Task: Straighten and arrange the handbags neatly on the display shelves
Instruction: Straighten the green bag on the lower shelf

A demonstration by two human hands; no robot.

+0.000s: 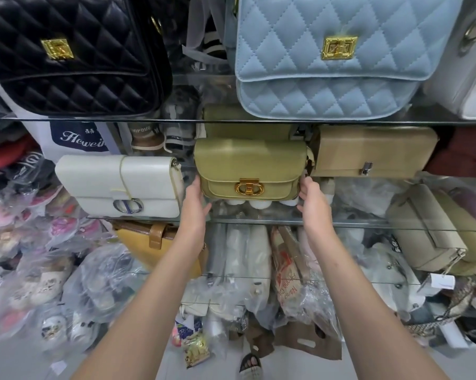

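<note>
An olive-green handbag [247,163] with a gold clasp stands upright in the middle of the glass shelf [341,222]. My left hand [197,200] grips its lower left corner and my right hand [312,197] grips its lower right corner. A white handbag [119,185] stands to its left and a beige handbag [373,150] to its right. On the upper shelf [176,119] sit a black quilted bag [69,50] and a light-blue quilted bag [332,53].
A tan bag [434,229] leans at the right end of the shelf. A mustard bag [149,242] sits on a lower shelf. Plastic-wrapped goods [47,283] and paper bags [291,270] crowd the floor below. A sandalled foot [249,364] shows at the bottom.
</note>
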